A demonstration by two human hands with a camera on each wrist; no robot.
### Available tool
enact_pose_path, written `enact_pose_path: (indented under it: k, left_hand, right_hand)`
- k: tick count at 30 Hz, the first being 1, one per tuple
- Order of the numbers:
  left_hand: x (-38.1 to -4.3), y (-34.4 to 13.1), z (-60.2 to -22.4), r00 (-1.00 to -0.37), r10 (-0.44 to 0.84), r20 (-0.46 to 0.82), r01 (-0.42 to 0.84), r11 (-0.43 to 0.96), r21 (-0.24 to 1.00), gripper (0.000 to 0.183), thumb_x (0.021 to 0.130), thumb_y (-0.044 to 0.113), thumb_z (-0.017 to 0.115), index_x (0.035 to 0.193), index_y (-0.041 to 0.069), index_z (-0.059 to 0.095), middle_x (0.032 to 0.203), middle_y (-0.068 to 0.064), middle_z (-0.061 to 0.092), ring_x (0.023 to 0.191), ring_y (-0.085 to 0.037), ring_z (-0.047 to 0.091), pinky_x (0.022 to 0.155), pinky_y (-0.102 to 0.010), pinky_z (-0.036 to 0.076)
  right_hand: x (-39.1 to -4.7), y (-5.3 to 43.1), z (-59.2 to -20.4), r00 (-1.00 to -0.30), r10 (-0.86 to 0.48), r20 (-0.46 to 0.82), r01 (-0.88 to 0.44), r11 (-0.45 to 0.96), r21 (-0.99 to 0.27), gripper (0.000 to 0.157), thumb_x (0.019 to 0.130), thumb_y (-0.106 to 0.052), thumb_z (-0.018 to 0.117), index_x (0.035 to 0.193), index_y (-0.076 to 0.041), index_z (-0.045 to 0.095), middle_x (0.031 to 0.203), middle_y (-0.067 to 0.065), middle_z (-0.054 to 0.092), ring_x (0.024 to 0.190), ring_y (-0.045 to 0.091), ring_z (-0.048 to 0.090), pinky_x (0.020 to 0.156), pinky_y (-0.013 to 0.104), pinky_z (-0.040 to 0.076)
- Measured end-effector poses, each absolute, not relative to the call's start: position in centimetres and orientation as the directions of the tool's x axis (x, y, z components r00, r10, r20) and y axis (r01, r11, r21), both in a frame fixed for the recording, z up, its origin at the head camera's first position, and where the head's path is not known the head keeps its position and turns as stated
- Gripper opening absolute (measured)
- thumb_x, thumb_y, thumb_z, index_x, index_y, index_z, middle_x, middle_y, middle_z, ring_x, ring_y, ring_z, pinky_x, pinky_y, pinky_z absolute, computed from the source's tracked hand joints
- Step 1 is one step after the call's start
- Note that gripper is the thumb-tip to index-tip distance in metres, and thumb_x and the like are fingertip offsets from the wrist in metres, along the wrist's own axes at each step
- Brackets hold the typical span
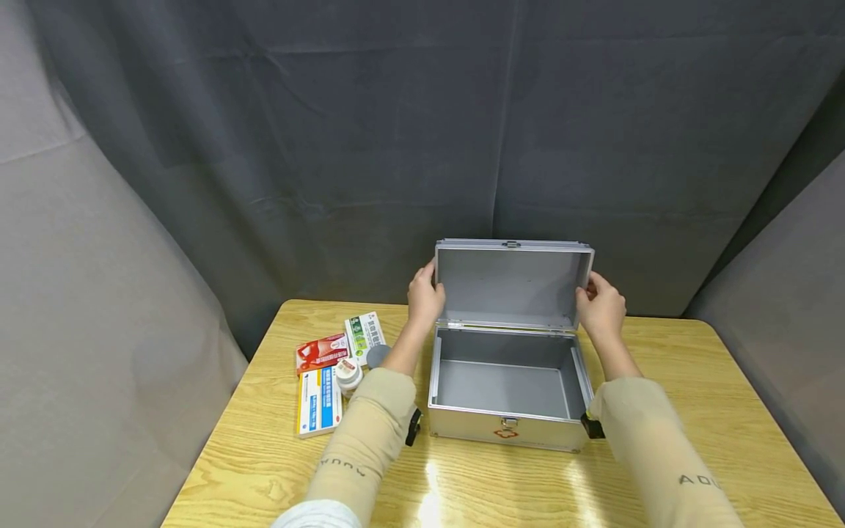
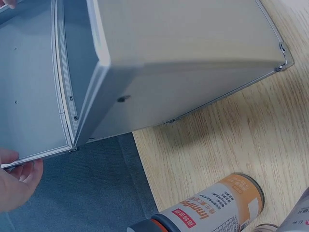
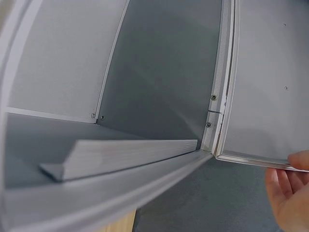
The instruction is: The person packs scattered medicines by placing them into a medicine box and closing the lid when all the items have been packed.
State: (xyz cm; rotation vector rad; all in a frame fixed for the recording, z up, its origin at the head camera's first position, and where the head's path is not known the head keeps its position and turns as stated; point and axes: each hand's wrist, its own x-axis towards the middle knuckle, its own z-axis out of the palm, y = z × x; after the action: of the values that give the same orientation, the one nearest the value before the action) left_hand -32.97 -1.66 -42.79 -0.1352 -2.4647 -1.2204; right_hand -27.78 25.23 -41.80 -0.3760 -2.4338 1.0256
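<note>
A silver metal first-aid case point(image 1: 475, 427) with a red cross emblem on its front stands on the table, its lid point(image 1: 515, 290) raised at the back. The inside shows bare grey walls and floor. My left hand point(image 1: 425, 299) grips the lid's left edge, thumb on the inner side and fingers behind, as the left wrist view shows. On the opposite edge my right hand point(image 1: 602, 308) pinches the lid the same way, also seen in the right wrist view, where the lid point(image 3: 265, 96) meets the hinge strip.
Left of the case on the wooden table point(image 1: 244, 469) lie a red box point(image 1: 323, 353), a green-and-white box point(image 1: 364, 334) and a blue-and-white box point(image 1: 320, 400). A white bottle point(image 1: 348, 374) and an orange-labelled bottle point(image 2: 207, 208) stand beside them. A dark curtain point(image 1: 370, 147) hangs behind.
</note>
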Motion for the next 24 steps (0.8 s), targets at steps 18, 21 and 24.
enact_pose_path:
  k: [18,21,24]
  left_hand:
    - [-32.8,-1.4,-42.7,-0.912,-0.069,0.405,0.272,0.638,0.72,0.055,0.077,-0.008,0.053,0.13,0.005,0.05,0.109,-0.016,0.061,0.101,-0.032,0.059,0.084,-0.042,0.048]
    - [-32.8,-1.4,-42.7,-0.909,-0.067,0.411,0.277,0.639,0.717,0.055,0.077,-0.008,0.053,0.13,0.005,0.05,0.11,-0.016,0.061,0.102,-0.033,0.058,0.085,-0.042,0.047]
    - [-32.9,-1.4,-42.8,-0.909,-0.066,0.412,0.277,0.643,0.714,0.055,0.077,-0.008,0.054,0.13,0.005,0.049,0.11,-0.016,0.061,0.102,-0.033,0.058,0.085,-0.042,0.047]
  right_hand:
    - [-25.4,26.4,-42.2,-0.991,0.125,0.053,0.063,0.77,-0.635,0.079,0.09,-0.028,0.052,0.14,0.012,0.005,0.13,0.044,0.026,0.115,0.058,0.032,0.092,0.063,0.03]
    - [-24.6,26.7,-43.1,-0.994,0.101,0.034,0.064,0.82,-0.568,0.083,0.088,-0.033,0.054,0.139,0.013,0.008,0.128,0.045,0.028,0.112,0.058,0.034,0.088,0.063,0.033]
    - [-23.8,26.9,-44.4,-0.994,0.089,0.071,0.044,0.876,-0.481,0.082,0.087,-0.04,0.054,0.138,0.012,0.016,0.125,0.043,0.034,0.105,0.057,0.041,0.077,0.062,0.04]
